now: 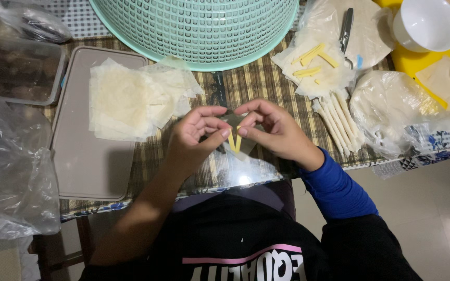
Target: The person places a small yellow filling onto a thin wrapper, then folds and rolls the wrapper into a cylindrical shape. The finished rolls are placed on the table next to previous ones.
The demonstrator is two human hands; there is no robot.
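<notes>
The fingers of both hands pinch a small triangular piece of thin wrapper between them, just above the near edge of the bench. Two yellow strips lie against the wrapper in a narrow V. The left hand grips the piece from its side with thumb and forefinger closed on it, and the right hand, its wrist in a blue sleeve, closes on the other side, so the fingertips of the two hands nearly meet over the fold.

To the left, a stack of pale square wrappers rests partly on a flat tan tray. Behind the hands stands a mint-green mesh basket. To the right, a row of finished thin rolls lies on the bench, just beside a sheet holding more yellow strips, with scissors above them. A white bowl sits on a yellow board at the far right. Clear plastic bags bunch along the left side, near a plastic tub.
</notes>
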